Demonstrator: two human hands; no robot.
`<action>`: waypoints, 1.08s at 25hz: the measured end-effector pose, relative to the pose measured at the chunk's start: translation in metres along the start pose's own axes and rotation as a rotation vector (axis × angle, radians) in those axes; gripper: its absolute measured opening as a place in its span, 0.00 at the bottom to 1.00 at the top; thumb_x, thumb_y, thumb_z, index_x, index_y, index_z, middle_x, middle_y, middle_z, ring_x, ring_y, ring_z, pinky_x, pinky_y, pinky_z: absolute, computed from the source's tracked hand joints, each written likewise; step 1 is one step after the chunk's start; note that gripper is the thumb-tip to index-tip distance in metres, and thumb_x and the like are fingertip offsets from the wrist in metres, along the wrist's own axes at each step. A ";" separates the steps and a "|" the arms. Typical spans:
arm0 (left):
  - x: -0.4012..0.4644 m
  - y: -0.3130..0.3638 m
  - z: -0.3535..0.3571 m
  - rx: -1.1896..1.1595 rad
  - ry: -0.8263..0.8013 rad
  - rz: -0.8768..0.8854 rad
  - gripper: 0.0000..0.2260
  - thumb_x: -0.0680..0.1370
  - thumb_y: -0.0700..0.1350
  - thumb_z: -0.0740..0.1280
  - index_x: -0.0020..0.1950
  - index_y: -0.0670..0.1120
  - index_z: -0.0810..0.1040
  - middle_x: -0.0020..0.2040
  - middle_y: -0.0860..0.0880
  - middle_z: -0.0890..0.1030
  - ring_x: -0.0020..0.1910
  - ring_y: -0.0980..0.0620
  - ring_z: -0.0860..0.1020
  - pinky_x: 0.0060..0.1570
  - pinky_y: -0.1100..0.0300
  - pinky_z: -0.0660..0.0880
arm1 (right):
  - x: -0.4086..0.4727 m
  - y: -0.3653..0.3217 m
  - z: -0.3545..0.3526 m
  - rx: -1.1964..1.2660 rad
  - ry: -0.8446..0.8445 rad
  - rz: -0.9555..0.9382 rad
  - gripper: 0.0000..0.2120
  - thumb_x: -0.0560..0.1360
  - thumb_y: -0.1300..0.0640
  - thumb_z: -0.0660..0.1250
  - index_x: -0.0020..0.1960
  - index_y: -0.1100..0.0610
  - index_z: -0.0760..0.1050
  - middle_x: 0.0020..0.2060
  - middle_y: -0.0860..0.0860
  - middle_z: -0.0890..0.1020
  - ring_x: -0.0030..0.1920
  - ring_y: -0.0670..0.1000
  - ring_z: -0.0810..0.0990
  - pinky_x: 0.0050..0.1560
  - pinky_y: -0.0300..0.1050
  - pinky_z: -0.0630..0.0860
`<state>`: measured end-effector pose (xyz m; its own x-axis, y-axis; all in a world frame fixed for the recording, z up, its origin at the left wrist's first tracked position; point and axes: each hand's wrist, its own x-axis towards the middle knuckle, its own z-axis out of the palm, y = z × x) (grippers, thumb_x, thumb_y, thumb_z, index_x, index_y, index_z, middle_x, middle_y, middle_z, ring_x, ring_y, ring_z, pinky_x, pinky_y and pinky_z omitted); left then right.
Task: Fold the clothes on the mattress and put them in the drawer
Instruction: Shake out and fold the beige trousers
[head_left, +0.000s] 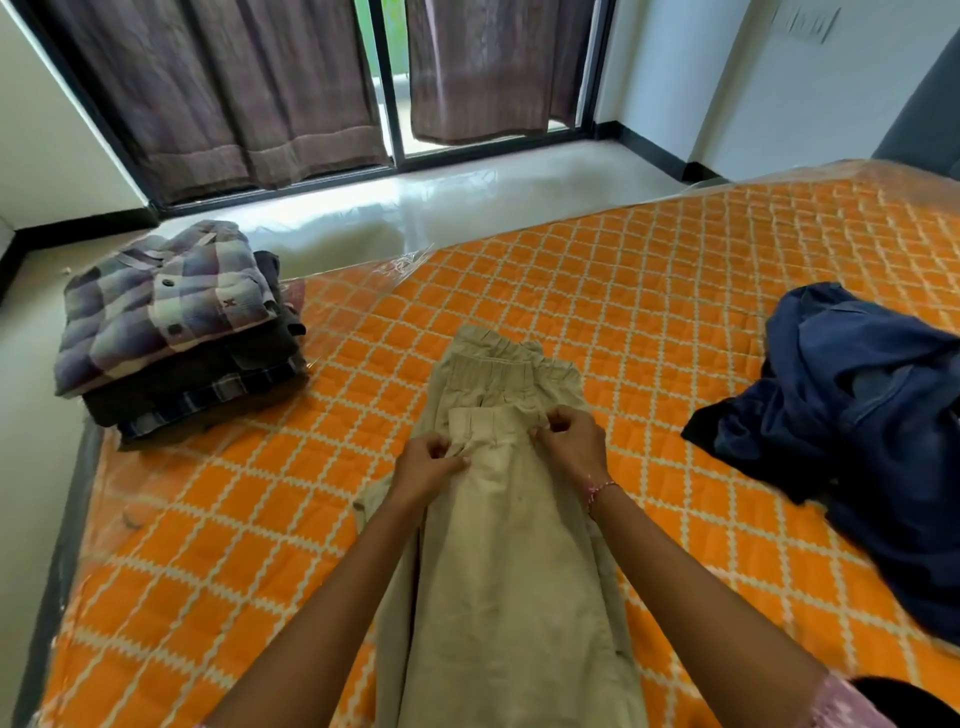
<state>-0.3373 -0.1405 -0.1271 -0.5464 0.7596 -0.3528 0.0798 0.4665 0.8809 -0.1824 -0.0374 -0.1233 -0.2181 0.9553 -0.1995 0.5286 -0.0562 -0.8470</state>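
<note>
Beige woven trousers (498, 519), with a gathered elastic waistband, are laid flat mid-mattress (675, 291) on quilted orange lattice fabric under clear plastic, their long axis running away from the person, waistband farthest. A fabric edge below the waistband is pinched by both hands, left hand (426, 462) and right hand (571, 441). A folded stack topped by a plaid shirt (161, 301) sits far left; crumpled navy clothing (852, 405) lies right.

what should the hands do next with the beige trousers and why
Probably lay the pinched end down on the waistband and smooth it flat. The left hand and right hand each pinch the beige trousers near the gathered waist, so a fold looks half made. The folded stack waits at the mattress corner; the blue garment is still crumpled.
</note>
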 end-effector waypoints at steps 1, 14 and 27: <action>0.005 0.006 -0.003 0.030 0.062 0.098 0.09 0.72 0.36 0.71 0.36 0.44 0.74 0.34 0.49 0.74 0.38 0.50 0.72 0.38 0.59 0.67 | 0.006 -0.007 -0.001 0.047 0.022 -0.054 0.02 0.71 0.61 0.70 0.40 0.55 0.81 0.37 0.50 0.81 0.42 0.50 0.79 0.40 0.42 0.70; 0.072 0.037 0.016 0.387 0.245 0.065 0.13 0.79 0.45 0.64 0.61 0.40 0.75 0.58 0.41 0.79 0.56 0.40 0.76 0.45 0.53 0.71 | 0.061 -0.016 0.015 0.175 0.036 0.192 0.07 0.71 0.58 0.70 0.42 0.63 0.80 0.39 0.56 0.83 0.43 0.56 0.80 0.39 0.48 0.73; 0.059 -0.015 0.044 1.229 0.023 0.502 0.26 0.78 0.58 0.49 0.71 0.52 0.71 0.74 0.48 0.66 0.73 0.43 0.65 0.68 0.44 0.54 | 0.045 0.038 0.042 -0.844 -0.049 -0.432 0.37 0.70 0.36 0.29 0.77 0.45 0.44 0.78 0.50 0.43 0.76 0.49 0.37 0.73 0.58 0.42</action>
<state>-0.3342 -0.0833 -0.1752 -0.2488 0.9668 -0.0590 0.9663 0.2519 0.0526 -0.2063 -0.0088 -0.1854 -0.5576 0.8300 0.0108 0.8083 0.5458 -0.2208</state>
